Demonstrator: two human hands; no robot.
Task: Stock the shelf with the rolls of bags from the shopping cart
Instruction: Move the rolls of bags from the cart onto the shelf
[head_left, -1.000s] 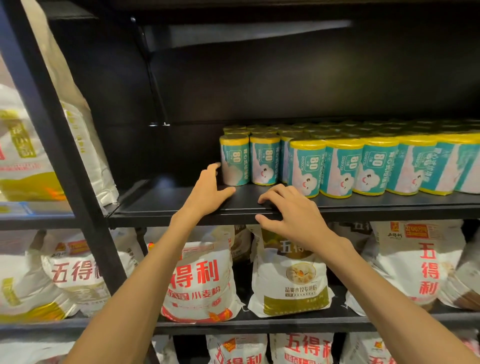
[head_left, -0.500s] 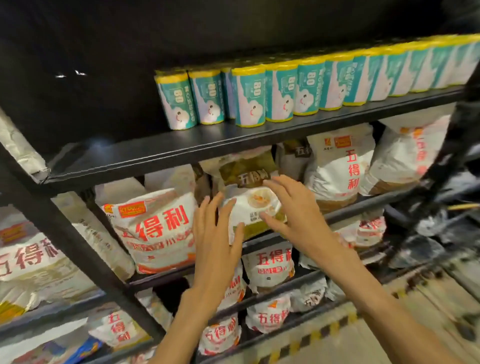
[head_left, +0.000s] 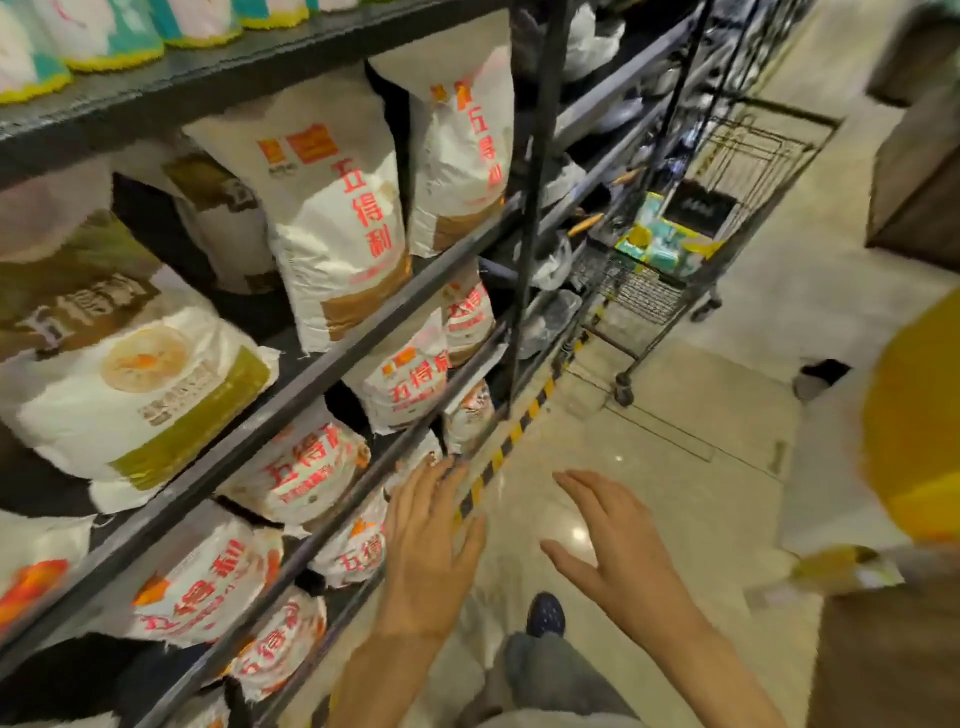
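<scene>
We hold our left hand (head_left: 426, 551) and right hand (head_left: 618, 556) side by side, apart, fingers spread and empty. Left of the left hand stands the shelf rack (head_left: 332, 358), flour bags (head_left: 332, 218) on its tiers. Far above it, the rolls of bags (head_left: 104, 36) line the top shelf. Well beyond the right hand, the shopping cart (head_left: 691, 249) sits against the rack's far end (more rolls (head_left: 660, 244) lie inside).

The scene is viewed from one head camera, aimed forward and down along the aisle; shelves (head_left: 332, 358) are seen close, left of the hands.
</scene>
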